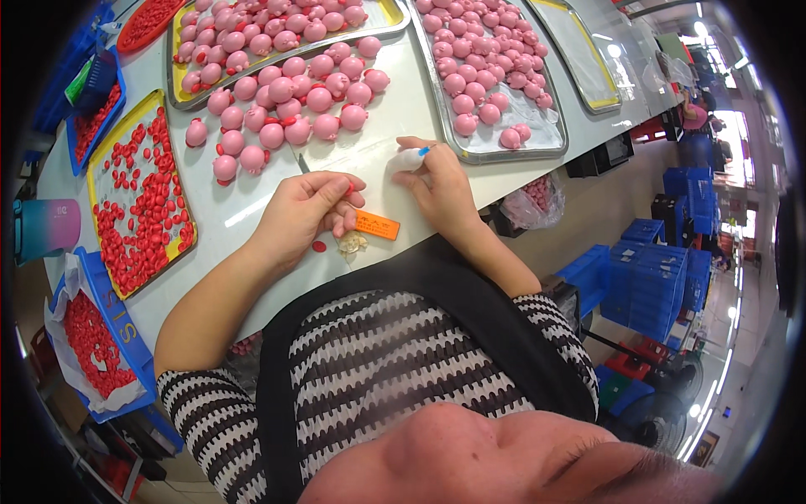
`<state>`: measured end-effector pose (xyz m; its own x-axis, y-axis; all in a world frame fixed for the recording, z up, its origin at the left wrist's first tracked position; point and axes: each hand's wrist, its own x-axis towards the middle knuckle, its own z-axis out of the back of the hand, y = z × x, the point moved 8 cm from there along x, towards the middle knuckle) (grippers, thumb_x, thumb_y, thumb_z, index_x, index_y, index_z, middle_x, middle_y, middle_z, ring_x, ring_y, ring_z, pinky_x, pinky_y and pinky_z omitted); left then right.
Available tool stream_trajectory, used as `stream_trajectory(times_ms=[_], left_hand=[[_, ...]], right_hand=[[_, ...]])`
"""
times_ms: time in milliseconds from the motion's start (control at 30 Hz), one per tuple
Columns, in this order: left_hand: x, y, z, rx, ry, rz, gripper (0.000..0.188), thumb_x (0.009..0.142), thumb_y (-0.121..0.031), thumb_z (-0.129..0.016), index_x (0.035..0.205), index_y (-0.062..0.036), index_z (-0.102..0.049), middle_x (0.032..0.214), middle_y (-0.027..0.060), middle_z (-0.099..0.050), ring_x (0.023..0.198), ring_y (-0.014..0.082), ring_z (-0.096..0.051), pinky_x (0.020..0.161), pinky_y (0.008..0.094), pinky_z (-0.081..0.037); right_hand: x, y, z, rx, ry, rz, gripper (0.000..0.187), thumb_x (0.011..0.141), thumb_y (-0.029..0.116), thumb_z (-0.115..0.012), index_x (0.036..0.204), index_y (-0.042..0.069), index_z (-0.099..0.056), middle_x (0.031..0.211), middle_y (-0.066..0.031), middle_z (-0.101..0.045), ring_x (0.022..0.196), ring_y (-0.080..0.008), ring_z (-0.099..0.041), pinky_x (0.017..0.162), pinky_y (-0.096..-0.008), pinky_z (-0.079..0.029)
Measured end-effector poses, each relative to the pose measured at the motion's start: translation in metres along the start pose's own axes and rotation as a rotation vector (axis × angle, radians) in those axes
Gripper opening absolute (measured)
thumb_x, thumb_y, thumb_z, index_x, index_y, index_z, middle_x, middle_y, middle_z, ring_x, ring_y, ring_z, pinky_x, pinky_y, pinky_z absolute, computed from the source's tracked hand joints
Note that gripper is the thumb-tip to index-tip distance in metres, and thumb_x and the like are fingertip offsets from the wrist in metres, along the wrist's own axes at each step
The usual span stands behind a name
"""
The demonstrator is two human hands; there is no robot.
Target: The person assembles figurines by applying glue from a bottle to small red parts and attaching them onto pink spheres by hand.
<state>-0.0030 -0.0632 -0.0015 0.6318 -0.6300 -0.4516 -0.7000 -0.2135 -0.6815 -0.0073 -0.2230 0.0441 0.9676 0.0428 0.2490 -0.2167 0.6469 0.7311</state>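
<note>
My left hand point(306, 210) is closed, pinching a small red oval piece point(350, 188) between thumb and fingers. In my right hand point(449, 185) is a small white squeeze bottle with a blue tip point(410, 160), held just above the table. Below my left hand lie an orange printed strip point(378, 225), a crumpled yellowish scrap point(353, 244) and a loose red oval piece point(319, 246). A thin dark tool point(303, 161) lies partly hidden beyond my left fingers. Farther off, many round pink toy heads point(271, 135) sit on the white tabletop, some with red parts on them.
Pink pieces fill a back tray point(395, 32) and a right tray point(558, 153). Red oval pieces lie in a yellow tray point(99, 193) and a paper-lined blue bin point(109, 281) at left. A blue-purple bottle point(50, 227) stands nearby. Blue crates point(642, 281) stand at right.
</note>
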Motion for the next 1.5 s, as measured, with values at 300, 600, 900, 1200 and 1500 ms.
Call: stream_trajectory(times_ms=[300,600,900,1200,1500], left_hand=[[0.026,0.012,-0.058,0.138,-0.079,-0.095,0.021,0.092,-0.012,-0.051,0.104,0.0037,-0.055,0.076,0.0038,-0.053,0.056,0.0070,-0.046,0.048,0.0186,-0.035],[0.020,0.009,-0.119,0.294,-0.074,-0.238,0.021,0.090,-0.013,-0.054,0.103,0.0040,-0.058,0.077,0.0042,-0.055,0.057,0.0067,-0.046,0.049,0.0184,-0.035],[0.020,0.010,-0.117,0.440,-0.037,-0.238,0.021,0.089,-0.013,-0.056,0.103,0.0027,-0.059,0.070,-0.0015,-0.050,0.057,0.0046,-0.041,0.052,0.0168,-0.032],[0.021,0.012,-0.121,0.214,-0.089,-0.107,0.025,0.092,-0.015,-0.049,0.111,0.0000,-0.057,0.076,-0.0034,-0.047,0.057,0.0031,-0.039,0.050,0.0153,-0.031],[0.018,0.010,-0.122,0.221,-0.120,-0.170,0.022,0.091,-0.014,-0.053,0.107,0.0000,-0.057,0.076,-0.0018,-0.048,0.055,0.0039,-0.036,0.049,0.0161,-0.029]], right_hand=[[-0.020,-0.028,0.074,0.014,-0.069,0.043,0.029,0.080,0.009,-0.061,0.105,-0.001,-0.052,0.097,-0.0129,-0.052,0.084,-0.0263,-0.054,0.074,-0.0323,-0.044],[-0.047,-0.045,0.106,0.799,0.015,-0.170,0.035,0.094,0.014,-0.046,0.121,0.003,-0.027,0.102,-0.0096,-0.054,0.085,-0.0144,-0.060,0.073,-0.0266,-0.049],[-0.049,-0.045,0.099,0.826,0.083,-0.163,0.036,0.091,0.008,-0.051,0.120,0.003,-0.030,0.102,-0.0098,-0.055,0.085,-0.0132,-0.057,0.074,-0.0270,-0.048],[-0.051,-0.044,0.102,0.829,0.101,-0.207,0.036,0.089,0.002,-0.051,0.119,0.002,-0.031,0.101,-0.0106,-0.055,0.084,-0.0135,-0.057,0.076,-0.0276,-0.049],[-0.051,-0.039,0.104,0.835,0.126,-0.211,0.036,0.089,0.001,-0.051,0.119,0.002,-0.032,0.104,-0.0114,-0.055,0.084,-0.0127,-0.057,0.076,-0.0275,-0.050]])
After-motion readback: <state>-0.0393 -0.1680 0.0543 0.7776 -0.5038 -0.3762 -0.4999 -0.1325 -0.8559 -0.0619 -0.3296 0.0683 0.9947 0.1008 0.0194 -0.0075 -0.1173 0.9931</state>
